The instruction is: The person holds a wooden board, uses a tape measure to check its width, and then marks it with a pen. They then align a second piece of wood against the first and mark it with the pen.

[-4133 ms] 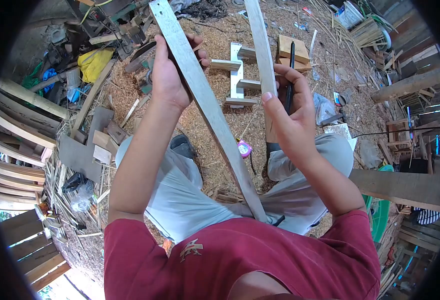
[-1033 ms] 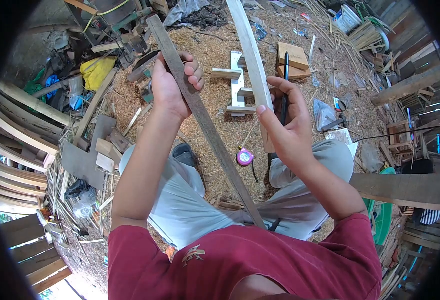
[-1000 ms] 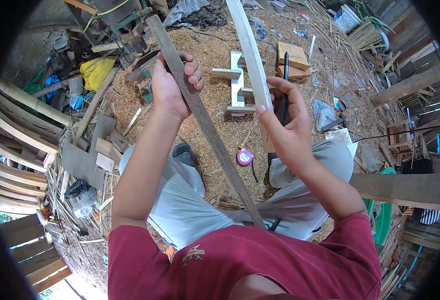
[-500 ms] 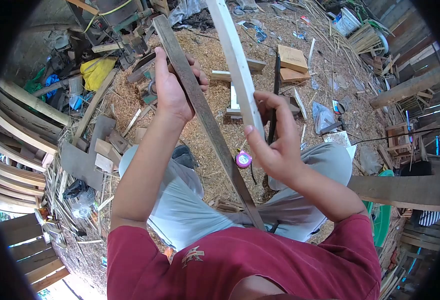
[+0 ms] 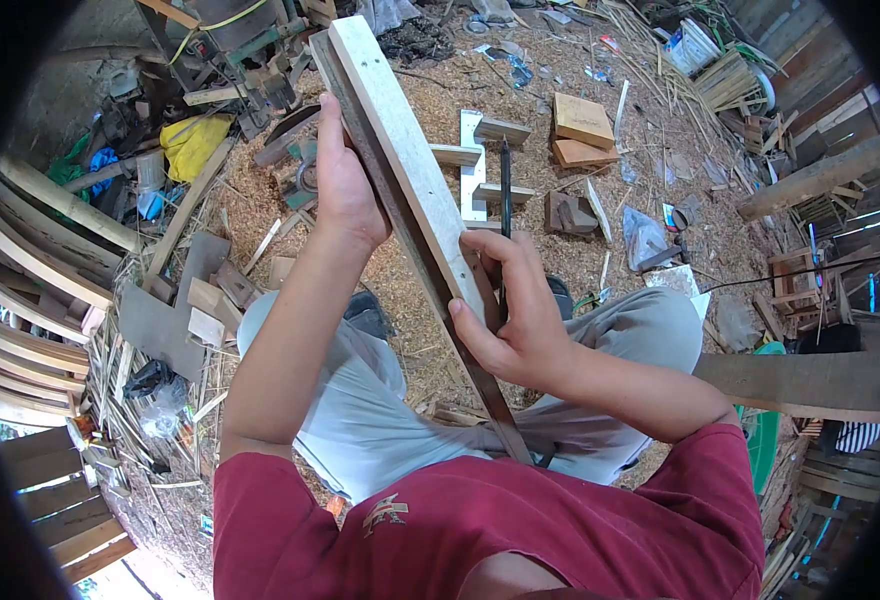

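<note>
A long dark wooden strip (image 5: 484,388) slants from my lap up and to the left, its lower end by my shirt. My left hand (image 5: 348,190) is closed round its upper part, thumb along the side and fingers hidden behind. Against the strip's right side lies a pale wooden strip (image 5: 405,140) with small dark spots. My right hand (image 5: 520,325) grips the pale strip near its lower end. A thin black stick (image 5: 506,190), perhaps a pencil, also sticks up from the right hand.
On the shavings-covered floor ahead lie a white slat with wooden crosspieces (image 5: 472,180), wooden blocks (image 5: 583,120) and a clear plastic bag (image 5: 645,238). A yellow bag (image 5: 195,145) is at the left. A plank (image 5: 810,385) juts in from the right.
My right hand has brought the pale strip left and down against the dark strip. The black stick moved left with it. A pink tape measure seen earlier is now hidden. My left hand stayed put.
</note>
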`<act>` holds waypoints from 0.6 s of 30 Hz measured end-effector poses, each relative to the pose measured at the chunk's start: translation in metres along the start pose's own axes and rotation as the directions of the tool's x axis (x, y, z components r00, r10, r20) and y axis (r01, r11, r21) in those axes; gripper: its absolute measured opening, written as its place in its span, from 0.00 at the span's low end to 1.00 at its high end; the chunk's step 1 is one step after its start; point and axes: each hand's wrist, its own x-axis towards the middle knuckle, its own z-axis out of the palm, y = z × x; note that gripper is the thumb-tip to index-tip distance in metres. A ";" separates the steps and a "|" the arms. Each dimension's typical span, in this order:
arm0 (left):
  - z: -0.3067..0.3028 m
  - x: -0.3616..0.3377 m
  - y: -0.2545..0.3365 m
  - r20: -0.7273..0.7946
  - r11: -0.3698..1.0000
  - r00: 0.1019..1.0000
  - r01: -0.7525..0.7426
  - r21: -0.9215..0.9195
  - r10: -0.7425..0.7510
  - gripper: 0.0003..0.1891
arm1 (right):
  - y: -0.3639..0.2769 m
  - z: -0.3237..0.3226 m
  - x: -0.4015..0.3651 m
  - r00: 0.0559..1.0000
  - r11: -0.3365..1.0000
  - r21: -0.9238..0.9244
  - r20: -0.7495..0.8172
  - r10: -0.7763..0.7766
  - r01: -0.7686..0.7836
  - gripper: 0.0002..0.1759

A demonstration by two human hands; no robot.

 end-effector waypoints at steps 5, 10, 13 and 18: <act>0.001 -0.001 0.001 -0.010 1.000 1.000 -0.001 0.009 0.001 0.35 | 0.000 0.001 0.000 0.999 1.000 -0.013 0.022 -0.027 0.028 0.33; -0.002 0.001 0.000 -0.018 1.000 1.000 -0.018 0.023 0.019 0.35 | -0.002 0.005 -0.002 0.999 1.000 0.018 0.045 -0.002 0.001 0.34; 0.000 0.002 0.000 -0.044 0.999 0.999 -0.011 0.030 0.012 0.35 | 0.000 0.008 -0.003 1.000 0.999 0.048 0.030 0.010 -0.012 0.34; -0.002 0.003 -0.002 -0.008 0.999 0.999 0.035 0.007 -0.035 0.35 | 0.002 0.008 -0.003 0.998 0.998 -0.002 0.027 -0.055 0.055 0.35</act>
